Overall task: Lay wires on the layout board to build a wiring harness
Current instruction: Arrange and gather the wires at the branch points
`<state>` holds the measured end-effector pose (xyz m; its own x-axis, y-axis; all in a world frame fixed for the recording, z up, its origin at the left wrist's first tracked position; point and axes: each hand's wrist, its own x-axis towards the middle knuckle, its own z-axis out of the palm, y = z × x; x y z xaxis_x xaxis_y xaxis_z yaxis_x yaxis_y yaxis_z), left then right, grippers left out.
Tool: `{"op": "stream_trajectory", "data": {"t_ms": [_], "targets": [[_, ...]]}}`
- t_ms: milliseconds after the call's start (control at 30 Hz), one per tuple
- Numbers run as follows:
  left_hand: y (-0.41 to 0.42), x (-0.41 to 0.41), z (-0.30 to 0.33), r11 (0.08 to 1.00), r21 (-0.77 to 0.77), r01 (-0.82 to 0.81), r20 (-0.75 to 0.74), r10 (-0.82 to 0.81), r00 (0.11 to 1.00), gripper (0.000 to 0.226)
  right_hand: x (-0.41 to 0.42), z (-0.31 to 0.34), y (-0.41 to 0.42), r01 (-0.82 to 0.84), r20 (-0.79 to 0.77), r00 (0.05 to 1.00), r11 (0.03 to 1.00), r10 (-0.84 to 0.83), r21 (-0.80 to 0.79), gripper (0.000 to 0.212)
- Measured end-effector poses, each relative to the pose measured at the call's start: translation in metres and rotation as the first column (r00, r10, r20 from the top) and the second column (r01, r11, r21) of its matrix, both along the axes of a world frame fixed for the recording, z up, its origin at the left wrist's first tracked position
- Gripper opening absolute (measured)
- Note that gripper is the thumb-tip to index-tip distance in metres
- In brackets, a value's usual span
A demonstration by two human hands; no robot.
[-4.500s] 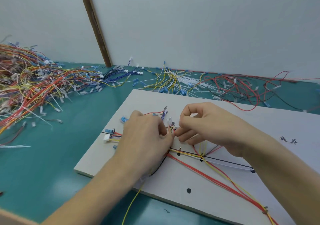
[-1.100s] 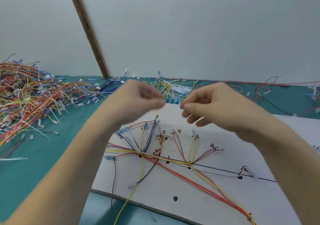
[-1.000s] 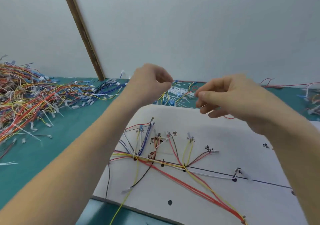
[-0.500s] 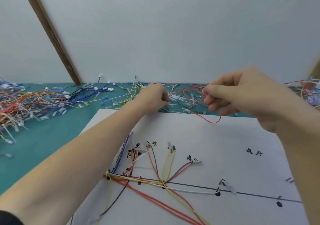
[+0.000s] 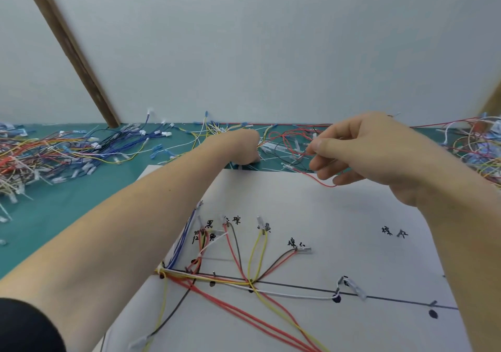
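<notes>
Since the earlier frames both hands have left the layout board (image 5: 352,243) and reached out past its far edge to the loose wires along the back of the green tabletop (image 5: 81,197). The left hand (image 5: 238,148) is down in the red wire tangle (image 5: 287,145) just beyond the board's far edge, its fingers curled under; whether they grip a wire cannot be told. The right hand (image 5: 360,156) hovers above the far edge of the board, thumb and fingers pinching a thin red wire (image 5: 325,184) that loops down beneath it. On the near-left part of the board lie the routed harness wires (image 5: 244,278), red, yellow, white, blue and dark, fanning from a drawn black line toward handwritten labels. A large wire heap (image 5: 32,159) lies at the tabletop's left edge.
</notes>
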<state>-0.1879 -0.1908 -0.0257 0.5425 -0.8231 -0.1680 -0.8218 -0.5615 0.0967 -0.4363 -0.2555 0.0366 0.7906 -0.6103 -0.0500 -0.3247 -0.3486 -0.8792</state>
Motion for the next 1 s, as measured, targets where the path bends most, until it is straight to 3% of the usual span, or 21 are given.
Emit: {"op": "stream_trajectory", "data": {"t_ms": [300,367,467,667,833,1000], "targets": [[0.006,-0.012,0.003,0.987,0.141,0.079,0.12,-0.097,0.988,0.026,-0.001,0.0,-0.001,-0.006,0.006,1.0,1.0,0.006,0.0,0.013],[0.007,-0.015,0.008,0.993,0.072,0.089,0.158,-0.099,0.982,0.02,-0.002,0.001,-0.001,-0.009,0.005,1.0,1.0,0.009,-0.001,0.014],[0.007,-0.014,0.015,0.988,0.032,0.153,0.216,-0.156,0.964,0.029,-0.002,0.002,-0.001,-0.007,0.003,1.0,1.0,0.007,0.004,0.014],[0.022,-0.012,0.028,0.97,-0.204,0.13,0.089,-0.114,0.989,0.012,-0.002,0.001,0.001,-0.02,-0.006,1.0,1.0,0.02,0.013,0.014],[0.059,-0.012,0.059,0.914,-0.399,0.066,0.101,-0.028,0.995,0.016,-0.001,0.001,0.004,-0.044,0.002,0.999,0.999,0.044,0.011,0.014],[0.121,-0.026,0.096,0.858,-0.509,0.062,0.164,0.027,0.986,0.02,0.004,0.005,0.021,-0.147,0.131,0.982,0.988,0.139,0.055,0.013]]}}
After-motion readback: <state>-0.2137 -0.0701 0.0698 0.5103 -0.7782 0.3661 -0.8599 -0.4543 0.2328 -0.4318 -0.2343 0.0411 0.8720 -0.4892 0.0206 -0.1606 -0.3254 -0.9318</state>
